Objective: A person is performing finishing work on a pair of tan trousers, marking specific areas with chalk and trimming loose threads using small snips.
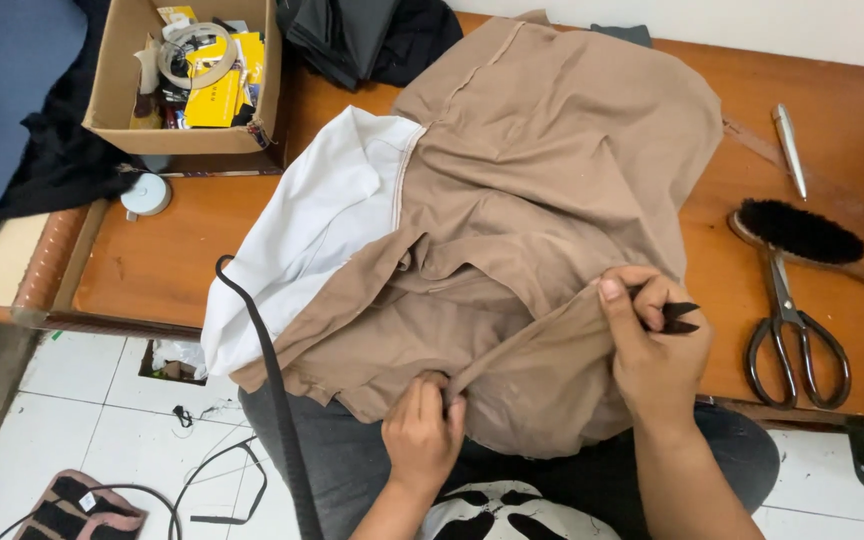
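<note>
hands (422, 432) pinch tan cloth (542, 200), wooden table (182, 250)

The garment (542, 180) is plain tan with a white lining (302, 230), lying on an orange-brown wooden desk (832, 100). Right of the garment, the brush (802, 232) has black bristles and the scissors (792, 340) look dark grey. Left of it, a brown cardboard box (112, 80) holds yellow packets.

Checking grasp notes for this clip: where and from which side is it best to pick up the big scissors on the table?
Probably by the two loop handles of the scissors, coming from the near table edge. The loops face the person, the blades point away toward the brush, and the right hand is close beside them.
</note>
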